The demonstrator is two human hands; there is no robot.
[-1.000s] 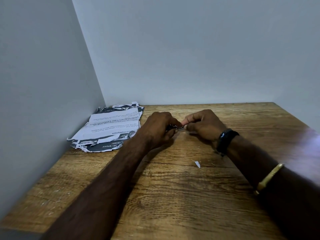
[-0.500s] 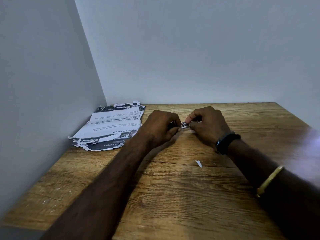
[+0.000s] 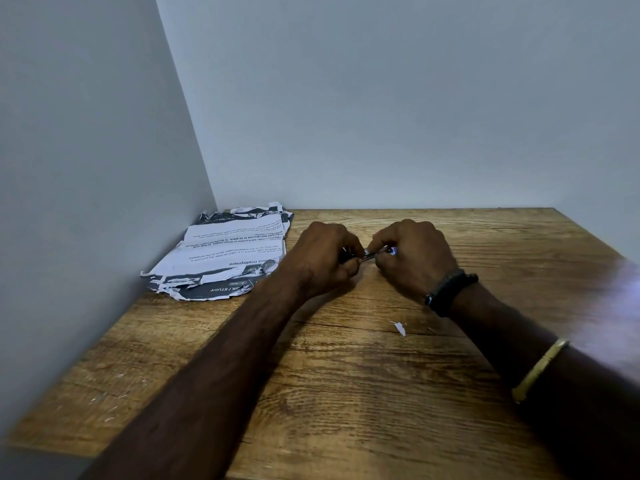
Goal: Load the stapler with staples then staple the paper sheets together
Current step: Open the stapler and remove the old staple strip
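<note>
Right hand [image 3: 414, 259] has curled further over the small metal stapler [image 3: 375, 253] since a second ago; left hand [image 3: 323, 259] barely shifted. Both hands clench on the stapler just above the wooden table [image 3: 346, 393], mid-far; only a short silver strip shows between the fingers, and staples can't be told apart. Torn printed paper sheets [image 3: 225, 256] are stacked far left, against the left wall [image 3: 79, 202] near the corner. Near and right table areas are open, except a white paper scrap [image 3: 400, 328] beside the right wrist.
</note>
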